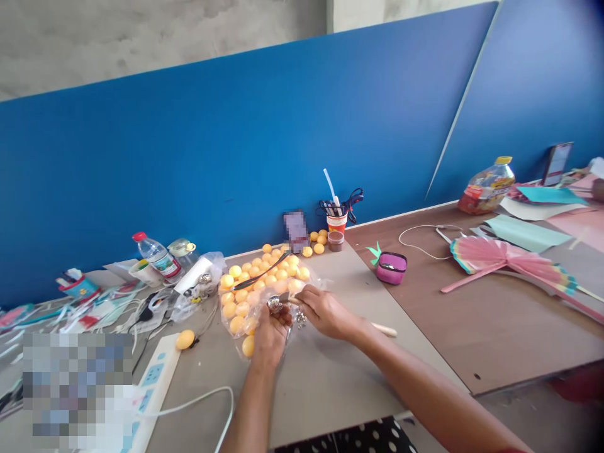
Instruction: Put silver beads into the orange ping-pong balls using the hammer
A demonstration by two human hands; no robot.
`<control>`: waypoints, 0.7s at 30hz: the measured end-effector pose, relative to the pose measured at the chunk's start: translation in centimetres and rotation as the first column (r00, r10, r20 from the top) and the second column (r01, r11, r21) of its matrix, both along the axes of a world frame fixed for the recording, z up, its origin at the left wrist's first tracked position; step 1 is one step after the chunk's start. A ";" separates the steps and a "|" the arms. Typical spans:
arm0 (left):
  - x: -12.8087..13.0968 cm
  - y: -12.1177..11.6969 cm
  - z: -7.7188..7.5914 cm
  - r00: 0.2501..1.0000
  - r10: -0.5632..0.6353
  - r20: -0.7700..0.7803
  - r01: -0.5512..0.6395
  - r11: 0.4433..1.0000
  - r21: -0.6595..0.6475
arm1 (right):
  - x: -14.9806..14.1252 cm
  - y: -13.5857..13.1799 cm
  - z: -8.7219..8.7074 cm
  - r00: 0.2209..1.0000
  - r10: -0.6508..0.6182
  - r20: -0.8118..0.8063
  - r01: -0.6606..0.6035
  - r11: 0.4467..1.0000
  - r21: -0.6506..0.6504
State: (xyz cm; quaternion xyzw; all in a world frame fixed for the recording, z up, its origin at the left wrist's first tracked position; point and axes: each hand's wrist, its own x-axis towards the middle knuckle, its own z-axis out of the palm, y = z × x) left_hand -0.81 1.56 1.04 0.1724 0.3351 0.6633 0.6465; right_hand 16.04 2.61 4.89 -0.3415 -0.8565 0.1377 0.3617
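Note:
My left hand (270,336) is palm up with its fingers curled round a small shiny silver thing (274,304), too small to name. Close beside it on the right, my right hand (328,311) pinches a small tool with a flat grey tip (284,297), which meets the silver thing. Small silver bits (300,318) show between the two hands. Just behind and under my hands lie several orange ping-pong balls (242,309) in a clear plastic bag, with a dark strap (262,275) across them. A pale wooden stick end (384,329) shows beyond my right forearm.
A white power strip (158,377) and cable lie at the left, near a lone orange ball (185,340). Behind stand a bottle (158,257), a phone (296,231) and a paper cup (336,223) of tools. A purple pouch (391,268) and pink fan (507,258) are at right.

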 end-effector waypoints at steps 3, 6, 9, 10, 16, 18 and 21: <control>0.2 -0.2 0.1 0.999 -0.006 -0.033 0.006 1.000 -0.012 | 0.1 -0.1 0.2 0.999 -0.009 -0.036 0.009 1.000 -0.014; 0.3 -0.2 0.2 0.999 -0.002 -0.041 0.001 0.999 -0.041 | -0.2 -0.3 0.4 1.000 0.013 -0.021 -0.013 0.999 -0.035; 0.3 -0.2 0.2 0.999 0.017 -0.031 -0.018 0.999 -0.032 | -0.2 -0.5 0.6 0.998 0.056 -0.028 -0.057 0.997 -0.045; 0.3 -0.2 0.2 0.999 0.015 -0.032 -0.016 0.999 -0.031 | -0.2 -0.6 0.6 0.998 0.061 -0.029 -0.062 0.997 -0.045; 0.1 -0.3 0.1 0.999 -0.027 -0.031 0.025 0.998 -0.049 | -0.4 -0.6 0.6 0.998 0.042 0.046 -0.041 0.999 -0.032; 0.1 -0.3 0.1 0.999 -0.032 -0.034 0.031 0.999 -0.040 | -0.4 -0.5 0.5 0.999 0.045 0.008 -0.045 0.998 -0.054; 0.0 -0.3 0.1 0.997 -0.058 -0.052 0.055 0.997 -0.051 | -0.3 -0.5 0.5 1.000 0.014 -0.017 -0.015 0.996 -0.088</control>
